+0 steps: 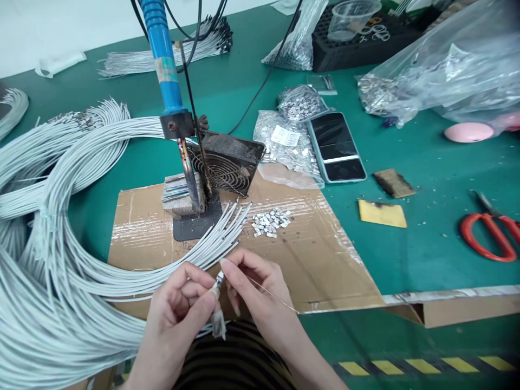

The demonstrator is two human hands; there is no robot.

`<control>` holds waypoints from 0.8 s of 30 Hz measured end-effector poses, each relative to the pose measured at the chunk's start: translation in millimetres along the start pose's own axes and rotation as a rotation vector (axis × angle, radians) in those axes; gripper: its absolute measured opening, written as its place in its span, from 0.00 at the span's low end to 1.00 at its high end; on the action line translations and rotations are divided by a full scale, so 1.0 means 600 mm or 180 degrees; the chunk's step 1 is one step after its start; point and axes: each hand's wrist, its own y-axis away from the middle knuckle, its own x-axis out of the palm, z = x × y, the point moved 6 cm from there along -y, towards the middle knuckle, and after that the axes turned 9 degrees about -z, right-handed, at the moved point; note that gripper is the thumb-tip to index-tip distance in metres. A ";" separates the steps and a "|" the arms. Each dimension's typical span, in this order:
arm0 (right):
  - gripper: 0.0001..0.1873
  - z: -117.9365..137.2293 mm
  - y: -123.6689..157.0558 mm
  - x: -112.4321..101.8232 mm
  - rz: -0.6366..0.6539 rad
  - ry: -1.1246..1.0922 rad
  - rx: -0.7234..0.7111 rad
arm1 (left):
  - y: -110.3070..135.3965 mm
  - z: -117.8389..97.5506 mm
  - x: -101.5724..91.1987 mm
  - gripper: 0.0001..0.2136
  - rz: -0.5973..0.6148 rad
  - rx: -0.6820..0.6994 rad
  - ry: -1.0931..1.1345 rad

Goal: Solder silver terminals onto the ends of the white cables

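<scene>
My left hand (179, 303) is closed in a pinch on a white cable near its end. A small metal connector (220, 277) sits at that end, between the two hands. From under my left fingertips hangs a ragged whitish strip (218, 324), perhaps tape or a finger wrap. My right hand (260, 281) is closed too, its thumb and forefinger at the connector. A thin wire (272, 295), maybe solder, runs out from its fingers toward the lower right. Just beyond lie the fanned ends of a white cable bundle (219, 238) and a small pile of metal connectors (271, 222).
A blue-handled soldering iron (162, 59) points down over a block before a small fan (223, 168). Coiled white cables (52, 227) fill the left. A phone (337, 146), bags of connectors (282, 141), a yellow sponge (382, 213) and red-handled scissors (483, 238) lie right.
</scene>
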 end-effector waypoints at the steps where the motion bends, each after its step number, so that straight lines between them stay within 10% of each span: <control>1: 0.28 0.000 0.001 0.000 -0.0006 -0.0010 -0.0011 | 0.000 0.000 0.000 0.18 -0.0017 0.0029 -0.0017; 18: 0.24 -0.017 0.008 -0.011 0.0205 -0.0588 -0.0059 | 0.006 -0.007 -0.010 0.12 -0.0463 0.0795 -0.0981; 24: 0.37 0.029 -0.009 -0.143 -0.0872 0.0150 -0.0689 | 0.005 -0.006 -0.005 0.07 0.0006 0.1378 -0.1721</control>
